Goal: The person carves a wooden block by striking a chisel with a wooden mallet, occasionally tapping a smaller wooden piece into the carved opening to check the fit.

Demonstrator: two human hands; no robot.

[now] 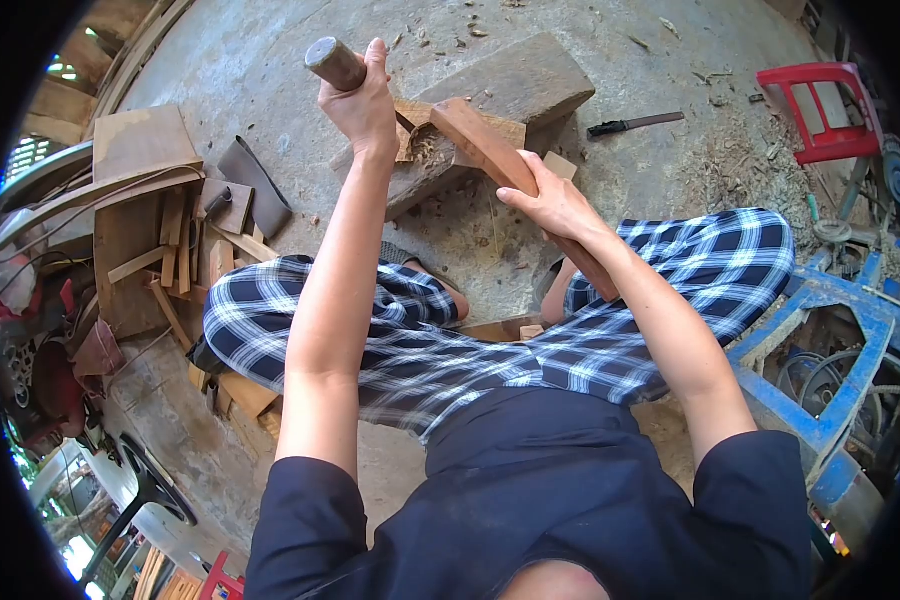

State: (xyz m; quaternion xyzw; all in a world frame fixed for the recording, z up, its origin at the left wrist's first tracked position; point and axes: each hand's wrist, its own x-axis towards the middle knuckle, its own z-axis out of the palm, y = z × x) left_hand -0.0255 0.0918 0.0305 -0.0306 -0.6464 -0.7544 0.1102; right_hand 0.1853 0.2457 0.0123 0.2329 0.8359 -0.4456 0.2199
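My left hand (363, 118) is closed around the thick round handle of a chisel (336, 64). Its flat, worn butt end points up, and a bit of dark blade shows below the fist. Beside that blade lies a pale wood piece (505, 133) with a hollow full of shavings (432, 150). It rests on a heavy wooden block (530, 80) on the floor. My right hand (555, 203) grips a long reddish-brown wooden bar (480, 143) around its middle. The bar's far end passes over the pale piece; its near end reaches my plaid-covered thigh.
A narrow tool with a black handle (635, 124) lies right of the block. A red plastic stool (820, 110) and a blue metal frame (830, 370) stand at the right. Wood scraps (175, 240) and a leaning board (145, 145) crowd the left. Chips litter the concrete floor (260, 60).
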